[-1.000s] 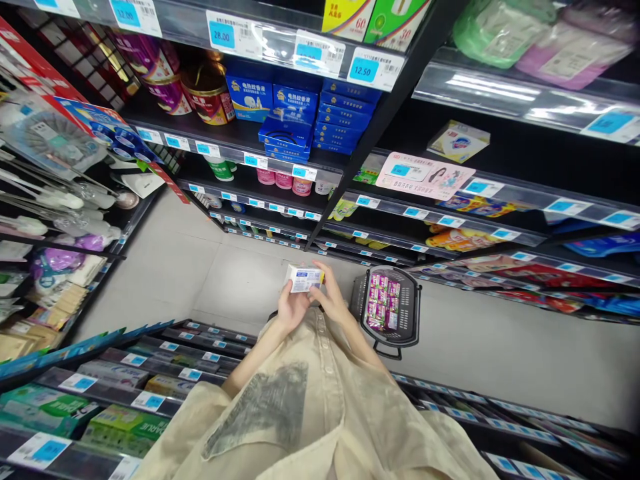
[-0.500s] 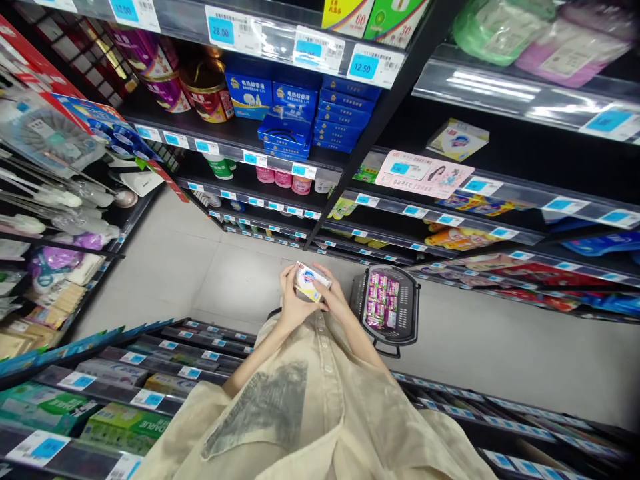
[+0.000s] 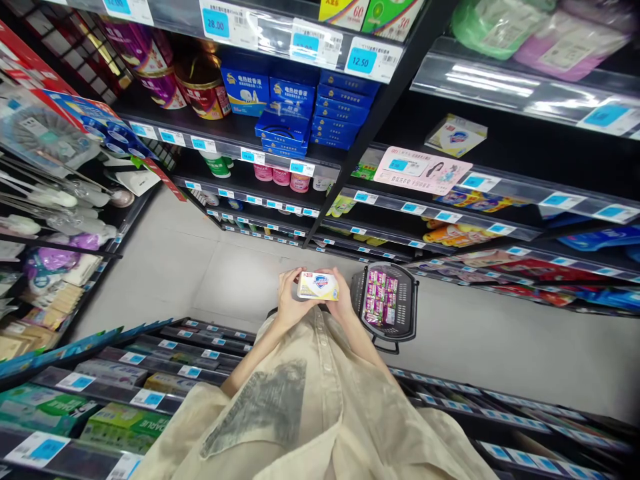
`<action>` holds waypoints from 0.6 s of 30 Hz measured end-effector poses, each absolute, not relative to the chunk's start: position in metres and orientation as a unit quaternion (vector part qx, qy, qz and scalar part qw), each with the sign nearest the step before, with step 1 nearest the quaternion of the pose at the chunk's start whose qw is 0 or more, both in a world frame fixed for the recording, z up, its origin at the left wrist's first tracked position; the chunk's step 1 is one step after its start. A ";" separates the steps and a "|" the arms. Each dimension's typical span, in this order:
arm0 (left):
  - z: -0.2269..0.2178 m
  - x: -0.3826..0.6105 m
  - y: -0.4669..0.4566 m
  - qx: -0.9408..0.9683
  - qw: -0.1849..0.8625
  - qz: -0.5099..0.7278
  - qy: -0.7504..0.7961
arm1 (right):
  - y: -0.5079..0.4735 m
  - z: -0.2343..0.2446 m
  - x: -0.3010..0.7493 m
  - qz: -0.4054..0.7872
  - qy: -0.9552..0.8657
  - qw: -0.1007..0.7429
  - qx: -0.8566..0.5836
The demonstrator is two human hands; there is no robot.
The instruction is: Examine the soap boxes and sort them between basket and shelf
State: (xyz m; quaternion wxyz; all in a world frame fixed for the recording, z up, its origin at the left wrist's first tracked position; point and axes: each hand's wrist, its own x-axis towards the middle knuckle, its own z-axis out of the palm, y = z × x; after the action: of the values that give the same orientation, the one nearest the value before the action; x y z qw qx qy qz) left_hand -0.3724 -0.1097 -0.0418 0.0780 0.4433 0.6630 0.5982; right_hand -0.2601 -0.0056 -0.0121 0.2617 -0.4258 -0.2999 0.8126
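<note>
Between my two hands, in front of my body, is a white and yellow soap box (image 3: 319, 286) with a blue and red emblem on its upward face. My left hand (image 3: 290, 298) grips its left end, fingertips at the far left corner and thumb along the near edge. The right end is held by my right hand (image 3: 342, 297), its fingers partly hidden behind the box. A similar soap box (image 3: 457, 137) sits on a shelf ahead to the right. Just right of my right hand, a dark shopping basket (image 3: 410, 300) stands on the floor.
Several purple packs (image 3: 381, 298) lie in the basket. Ahead, a tall shelf holds blue boxes (image 3: 293, 97), tins (image 3: 203, 87) and a pink sign (image 3: 423, 170). Toothpaste boxes (image 3: 125, 427) line shelves close behind me on the left. Packaged goods hang at the far left.
The soap box has turned from a slant to nearly level, with its emblem face more fully in view. My hands have shifted to its two ends.
</note>
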 end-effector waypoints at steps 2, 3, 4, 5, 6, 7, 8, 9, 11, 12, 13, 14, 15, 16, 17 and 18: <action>-0.041 -0.373 -0.109 0.444 0.077 0.599 0.662 | -0.006 -0.012 -0.260 0.815 -0.299 0.259 -0.424; -0.041 -0.373 -0.108 0.444 0.074 0.602 0.660 | -0.005 -0.011 -0.260 0.816 -0.299 0.259 -0.423; -0.040 -0.374 -0.108 0.445 0.072 0.605 0.656 | -0.005 -0.012 -0.261 0.816 -0.299 0.259 -0.421; -0.039 -0.374 -0.107 0.445 0.069 0.609 0.653 | -0.004 -0.012 -0.261 0.817 -0.299 0.259 -0.420; -0.038 -0.374 -0.107 0.445 0.068 0.613 0.650 | -0.004 -0.012 -0.261 0.817 -0.299 0.259 -0.419; -0.037 -0.375 -0.107 0.445 0.067 0.616 0.647 | -0.004 -0.013 -0.261 0.817 -0.300 0.259 -0.418; -0.037 -0.375 -0.107 0.444 0.066 0.617 0.646 | -0.003 -0.013 -0.262 0.817 -0.301 0.260 -0.417; -0.036 -0.375 -0.107 0.445 0.065 0.618 0.645 | -0.003 -0.014 -0.262 0.817 -0.302 0.261 -0.415; -0.036 -0.375 -0.107 0.446 0.063 0.619 0.643 | -0.003 -0.014 -0.263 0.818 -0.304 0.261 -0.414; -0.036 -0.376 -0.107 0.448 0.061 0.619 0.643 | -0.003 -0.013 -0.263 0.817 -0.305 0.261 -0.414; -0.036 -0.376 -0.107 0.449 0.059 0.619 0.642 | -0.003 -0.012 -0.263 0.817 -0.305 0.260 -0.414; -0.035 -0.376 -0.107 0.450 0.058 0.618 0.641 | -0.003 -0.012 -0.263 0.817 -0.304 0.260 -0.416; -0.035 -0.376 -0.107 0.452 0.057 0.618 0.641 | -0.003 -0.011 -0.264 0.816 -0.303 0.260 -0.418; -0.035 -0.376 -0.106 0.452 0.056 0.617 0.642 | -0.003 -0.010 -0.264 0.814 -0.302 0.261 -0.421; -0.035 -0.376 -0.106 0.453 0.057 0.615 0.643 | -0.003 -0.009 -0.264 0.813 -0.301 0.263 -0.424; -0.035 -0.376 -0.106 0.453 0.058 0.614 0.644 | -0.003 -0.008 -0.265 0.811 -0.299 0.265 -0.426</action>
State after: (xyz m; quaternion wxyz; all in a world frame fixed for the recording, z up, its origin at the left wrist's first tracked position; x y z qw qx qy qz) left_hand -0.3755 -0.1062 -0.0346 0.0580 0.4529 0.6443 0.6135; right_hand -0.2645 -0.0033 -0.0079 0.2646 -0.4264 -0.2994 0.8115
